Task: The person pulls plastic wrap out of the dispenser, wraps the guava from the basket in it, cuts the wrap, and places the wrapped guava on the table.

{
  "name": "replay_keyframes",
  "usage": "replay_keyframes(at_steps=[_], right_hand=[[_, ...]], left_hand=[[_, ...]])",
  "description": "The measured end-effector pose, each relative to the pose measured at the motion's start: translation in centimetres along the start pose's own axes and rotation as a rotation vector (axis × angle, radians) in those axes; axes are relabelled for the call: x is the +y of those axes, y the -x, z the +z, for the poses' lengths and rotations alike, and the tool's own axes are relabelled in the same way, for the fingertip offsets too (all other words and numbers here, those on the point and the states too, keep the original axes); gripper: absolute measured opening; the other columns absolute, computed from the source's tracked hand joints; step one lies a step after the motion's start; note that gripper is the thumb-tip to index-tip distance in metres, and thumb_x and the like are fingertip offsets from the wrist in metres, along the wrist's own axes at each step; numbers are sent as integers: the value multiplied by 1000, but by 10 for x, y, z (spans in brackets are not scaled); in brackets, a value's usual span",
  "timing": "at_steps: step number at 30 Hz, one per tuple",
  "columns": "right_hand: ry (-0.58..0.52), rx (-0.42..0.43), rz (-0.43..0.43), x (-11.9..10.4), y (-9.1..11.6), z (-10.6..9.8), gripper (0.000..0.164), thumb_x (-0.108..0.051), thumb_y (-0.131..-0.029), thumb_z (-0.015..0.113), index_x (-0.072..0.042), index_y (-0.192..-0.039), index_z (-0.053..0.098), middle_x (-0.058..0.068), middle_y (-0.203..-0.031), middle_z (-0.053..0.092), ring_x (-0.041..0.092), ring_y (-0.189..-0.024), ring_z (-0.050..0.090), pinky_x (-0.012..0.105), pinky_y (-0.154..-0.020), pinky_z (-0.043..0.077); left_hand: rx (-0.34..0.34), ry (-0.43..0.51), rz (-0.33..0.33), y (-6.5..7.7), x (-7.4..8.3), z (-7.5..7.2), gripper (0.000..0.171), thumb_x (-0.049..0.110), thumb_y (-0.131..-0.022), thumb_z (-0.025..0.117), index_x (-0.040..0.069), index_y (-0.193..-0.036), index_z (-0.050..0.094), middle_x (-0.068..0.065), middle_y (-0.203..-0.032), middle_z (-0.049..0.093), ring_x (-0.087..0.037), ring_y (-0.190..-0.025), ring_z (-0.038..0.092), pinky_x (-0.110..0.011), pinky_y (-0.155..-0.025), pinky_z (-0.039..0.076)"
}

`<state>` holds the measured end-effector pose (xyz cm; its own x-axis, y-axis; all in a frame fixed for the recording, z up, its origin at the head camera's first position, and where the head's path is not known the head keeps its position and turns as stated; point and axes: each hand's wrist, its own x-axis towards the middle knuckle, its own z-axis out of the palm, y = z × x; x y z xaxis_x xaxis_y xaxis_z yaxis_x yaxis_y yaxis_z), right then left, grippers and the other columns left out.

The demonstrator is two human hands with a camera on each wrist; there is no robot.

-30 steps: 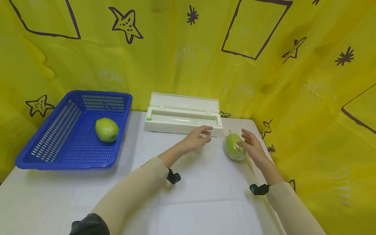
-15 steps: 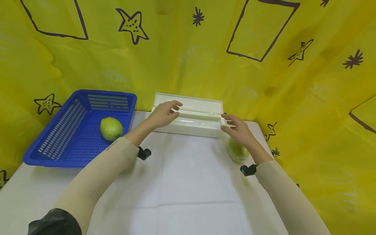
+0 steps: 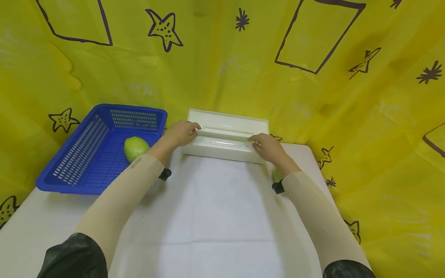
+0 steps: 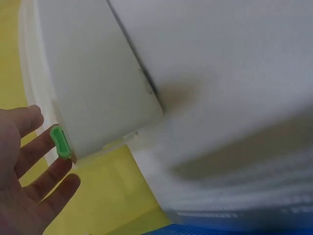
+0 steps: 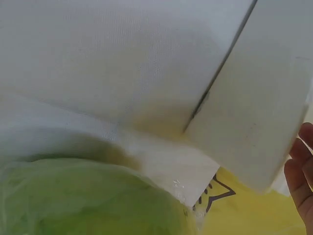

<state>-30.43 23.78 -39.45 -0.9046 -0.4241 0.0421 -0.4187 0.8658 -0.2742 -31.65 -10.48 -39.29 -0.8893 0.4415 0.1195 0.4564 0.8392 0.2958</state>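
Observation:
A white cling film dispenser box [image 3: 224, 153] lies at the back of the table with its lid [image 3: 227, 120] raised. Clear film [image 3: 222, 143] shows inside it. My left hand [image 3: 179, 133] is at the box's left end; in the left wrist view its slightly bent fingers [image 4: 51, 178] touch the end by a green slider [image 4: 60, 142], the thumb apart. At the right end is my right hand [image 3: 271, 148], its fingers [image 5: 297, 181] loosely bent at the box edge. Below that wrist, a green fruit wrapped in film [image 5: 88, 200] is mostly hidden in the head view.
On the left stands a blue plastic basket [image 3: 69, 190] holding an unwrapped green fruit [image 3: 135, 148]. A yellow patterned curtain [image 3: 222, 58] hangs close behind the box and along the right side. White cloth [image 3: 222, 216] covers the table.
My left hand has moved leftward from the box's right part to its left end. My right hand has left the wrapped fruit and come forward and left to the box's right end.

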Motion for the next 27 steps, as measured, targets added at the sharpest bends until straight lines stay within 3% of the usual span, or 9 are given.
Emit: replay_keyframes(at_steps=[4, 9, 12, 19, 27], right_hand=[[86, 16, -30, 2, -11, 9, 29, -7, -100, 53, -8, -124, 69, 13, -123, 69, 35, -118, 62, 50, -101, 48], [137, 62, -27, 4, -19, 15, 31, -8, -98, 51, -10, -121, 72, 12, -117, 72, 33, -102, 68, 48, -88, 53], [132, 51, 4, 4, -21, 14, 30, -10, -98, 52, -10, -121, 72, 13, -118, 72, 34, -100, 67, 48, -86, 53], [93, -27, 122, 3, -22, 7, 25, -20, -98, 61, -13, -119, 73, 12, -120, 70, 34, -112, 63, 49, -91, 53], [78, -25, 172, 5, -22, 9, 17, -23, -97, 65, -15, -109, 74, 9, -116, 68, 31, -108, 63, 47, -88, 53]], left_hand=[[15, -120, 32, -4, -2, 7, 22, 16, -100, 55, 10, -112, 72, -9, -107, 74, -35, -101, 65, -49, -92, 50], [9, -193, 35, -6, -2, 10, 13, 17, -98, 62, 11, -101, 74, -8, -100, 75, -31, -93, 62, -47, -88, 47], [14, -201, 32, -8, -3, 11, 14, 19, -97, 66, 12, -104, 76, -9, -105, 75, -33, -95, 60, -47, -83, 50], [53, -179, 58, -11, -9, 14, 19, 31, -91, 71, 16, -100, 79, -5, -101, 76, -32, -93, 56, -46, -76, 52], [87, -167, 169, -12, -6, 16, 5, 14, -90, 73, 15, -93, 78, -5, -94, 75, -30, -88, 57, -43, -73, 52]])
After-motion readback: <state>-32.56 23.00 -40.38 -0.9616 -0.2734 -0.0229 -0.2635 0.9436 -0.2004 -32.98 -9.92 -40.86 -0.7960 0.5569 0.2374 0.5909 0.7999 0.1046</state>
